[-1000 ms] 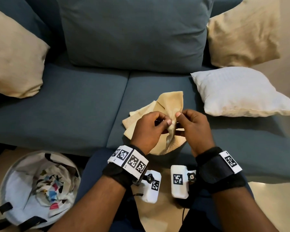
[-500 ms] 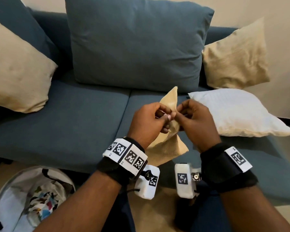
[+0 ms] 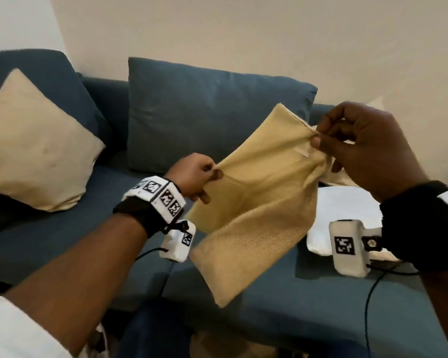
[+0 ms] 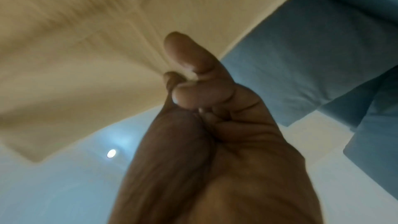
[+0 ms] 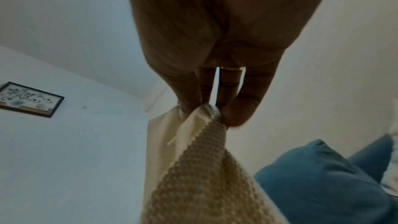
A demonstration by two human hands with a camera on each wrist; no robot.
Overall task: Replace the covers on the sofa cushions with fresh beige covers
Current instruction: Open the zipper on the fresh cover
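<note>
A beige cushion cover (image 3: 254, 200) hangs in the air above the blue sofa seat (image 3: 62, 244), stretched between both hands. My left hand (image 3: 212, 174) pinches its lower left edge between thumb and fingers. My right hand (image 3: 318, 136) pinches the upper right edge, higher up. The left wrist view shows my left hand (image 4: 172, 76) pinching the beige cover (image 4: 90, 57) from below. In the right wrist view my right hand (image 5: 200, 110) pinches the cover (image 5: 193, 168), whose knitted side faces the camera. A bare white cushion insert (image 3: 347, 205) lies on the seat at the right, partly hidden by the cover and my right wrist.
A beige cushion (image 3: 34, 148) leans at the sofa's left end. A large blue back cushion (image 3: 207, 115) stands behind the cover. The wall (image 3: 243, 34) rises behind the sofa, and a framed picture (image 5: 28, 99) hangs on the wall. Cables trail from the wrist cameras.
Both hands have lifted the cover off the seat and moved apart, spreading it open; the right hand rose higher. The head view tilted up toward the wall.
</note>
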